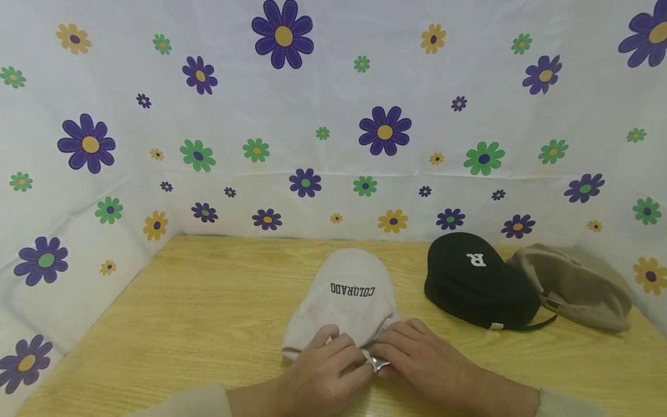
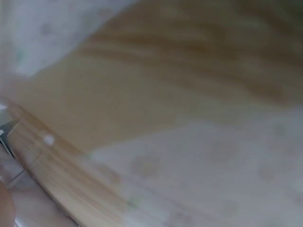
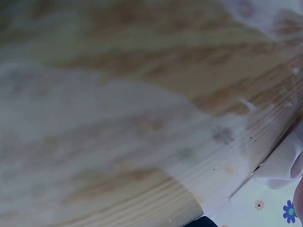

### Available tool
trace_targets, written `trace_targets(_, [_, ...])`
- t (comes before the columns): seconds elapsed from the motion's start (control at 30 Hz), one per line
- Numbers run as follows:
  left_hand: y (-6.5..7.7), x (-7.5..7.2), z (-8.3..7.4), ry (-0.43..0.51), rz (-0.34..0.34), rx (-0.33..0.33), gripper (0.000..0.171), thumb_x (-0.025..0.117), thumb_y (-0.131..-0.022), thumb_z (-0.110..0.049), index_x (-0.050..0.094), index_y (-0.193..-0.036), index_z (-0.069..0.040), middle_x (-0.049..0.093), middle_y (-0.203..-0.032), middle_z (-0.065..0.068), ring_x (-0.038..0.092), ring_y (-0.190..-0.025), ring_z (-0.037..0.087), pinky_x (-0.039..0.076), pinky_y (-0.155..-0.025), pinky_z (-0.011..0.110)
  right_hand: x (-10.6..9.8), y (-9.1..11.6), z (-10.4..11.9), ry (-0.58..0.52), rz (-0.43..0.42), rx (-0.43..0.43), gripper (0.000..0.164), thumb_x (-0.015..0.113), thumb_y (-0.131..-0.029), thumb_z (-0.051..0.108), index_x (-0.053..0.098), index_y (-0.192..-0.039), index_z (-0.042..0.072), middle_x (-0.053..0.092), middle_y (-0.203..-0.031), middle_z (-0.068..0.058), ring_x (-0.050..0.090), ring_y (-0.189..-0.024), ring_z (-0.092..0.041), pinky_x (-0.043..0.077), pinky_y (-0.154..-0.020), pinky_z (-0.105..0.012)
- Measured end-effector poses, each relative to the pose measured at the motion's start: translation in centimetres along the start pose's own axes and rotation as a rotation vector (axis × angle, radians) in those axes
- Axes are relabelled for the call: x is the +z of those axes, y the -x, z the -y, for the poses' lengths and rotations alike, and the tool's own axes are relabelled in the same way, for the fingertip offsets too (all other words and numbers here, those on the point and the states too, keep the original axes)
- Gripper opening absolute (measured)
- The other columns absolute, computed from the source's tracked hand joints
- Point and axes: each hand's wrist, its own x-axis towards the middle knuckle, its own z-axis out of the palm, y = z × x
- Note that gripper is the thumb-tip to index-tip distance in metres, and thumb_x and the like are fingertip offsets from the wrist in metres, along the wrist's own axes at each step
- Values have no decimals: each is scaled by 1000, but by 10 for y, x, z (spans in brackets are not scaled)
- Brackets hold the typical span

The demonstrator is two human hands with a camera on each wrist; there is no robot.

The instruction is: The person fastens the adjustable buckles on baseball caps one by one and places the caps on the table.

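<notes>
A light cream baseball cap (image 1: 344, 289) lies on the table in the head view, its dark COLORADO lettering upside down to me. At its near edge is a shiny metal buckle (image 1: 378, 364) on the back strap. My left hand (image 1: 328, 370) grips the strap just left of the buckle, fingers curled. From the other side my right hand (image 1: 422, 353) pinches the strap by the buckle; its fingertips are partly hidden. Part of the cream cap (image 3: 281, 163) shows at the right edge of the right wrist view. The left wrist view catches only a sliver of a finger (image 2: 4, 208).
To the right stands a black cap (image 1: 474, 289) with a white R, its strap trailing on the table. A tan cap (image 1: 583, 284) leans against it farther right. The wooden table (image 1: 208, 301) ends at a white flower-printed cloth (image 1: 333, 104) behind and at both sides.
</notes>
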Motion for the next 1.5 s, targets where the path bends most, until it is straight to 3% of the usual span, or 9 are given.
trace_targets(0.43, [1, 2, -2, 23, 0, 7, 21, 52, -95, -15, 68, -83, -17, 62, -82, -7, 55, -74, 9, 40, -77, 30, 2, 1, 0, -1, 27, -10, 27, 55, -101, 35, 61, -123, 21, 62, -120, 12, 53, -111, -5, 42, -96, -25])
trace_targets(0.67, [-3, 2, -2, 34, -4, -1, 18, 54, -94, -15, 67, -81, -16, 60, -80, -7, 54, -73, 9, 39, -76, 31, -1, 1, 0, -27, 93, 77, 25, 53, -102, 32, 59, -125, 24, 59, -122, 14, 51, -113, -6, 42, -95, -28])
trace_targets(0.77, [-3, 2, -1, 35, 7, -9, 18, 54, -93, -16, 68, -82, -16, 60, -80, -7, 54, -73, 9, 40, -77, 31, -2, 2, 0, -1, 105, 110, 29, 55, -96, 26, 58, -125, 24, 59, -121, 13, 51, -113, -8, 42, -94, -30])
trace_targets(0.97, [-1, 2, -1, 44, 38, -29, 17, 54, -94, -19, 68, -85, -17, 60, -83, -7, 55, -76, 10, 41, -80, 32, -3, 2, -2, 68, 86, 123, 24, 58, -94, 24, 60, -118, 23, 59, -118, 12, 50, -111, -8, 41, -94, -30])
trace_targets(1.3, [0, 2, -2, 67, 40, -51, 17, 54, -93, -19, 65, -81, -18, 61, -83, -7, 55, -75, 11, 40, -80, 33, -4, 2, -2, 45, 62, 106, 8, 58, -97, 24, 60, -105, 23, 56, -108, 11, 49, -106, -9, 41, -93, -29])
trace_targets(1.5, [0, 3, -7, 90, 81, -110, 12, 58, -87, -27, 63, -79, -20, 61, -86, -5, 55, -77, 13, 39, -81, 35, -3, 1, 0, 37, 15, 69, 5, 54, -99, 22, 58, -97, 20, 52, -101, 10, 47, -100, -10, 39, -89, -28])
